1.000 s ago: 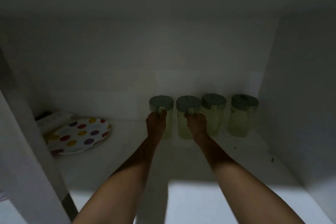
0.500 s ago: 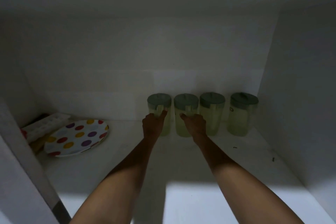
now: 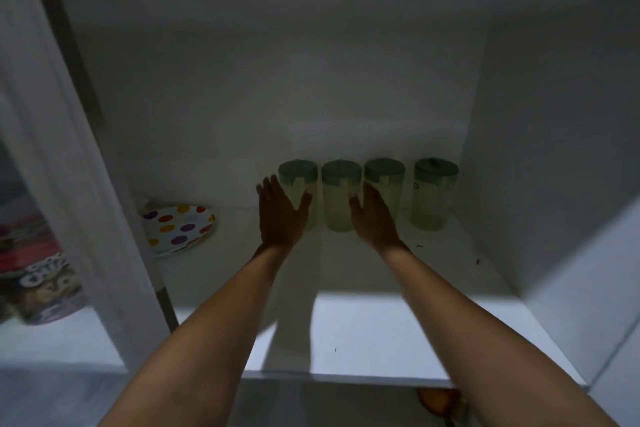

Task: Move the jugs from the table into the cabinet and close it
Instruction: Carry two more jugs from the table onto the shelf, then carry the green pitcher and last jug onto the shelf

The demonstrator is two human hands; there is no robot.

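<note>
Several pale green jugs with grey-green lids stand in a row at the back of the dim cabinet shelf [image 3: 346, 340]. My left hand [image 3: 282, 213] is open, fingers spread, just in front of the leftmost jug [image 3: 298, 175]. My right hand [image 3: 375, 218] is open too, between the second jug [image 3: 337, 198] and the third jug [image 3: 386, 172], partly covering the third. The fourth jug [image 3: 433, 198] stands apart near the right wall. Neither hand grips anything.
A polka-dot plate [image 3: 178, 229] lies at the shelf's back left. A white partition [image 3: 69, 156] bounds the left side, with colourful packaging [image 3: 38, 281] beyond it. The cabinet's right wall [image 3: 554, 149] is close to the last jug. Front half of the shelf is lit.
Both hands let go of the two left jugs' handles and opened, drawing back slightly. The view pulled back and shifted, showing the left partition and packaging.
</note>
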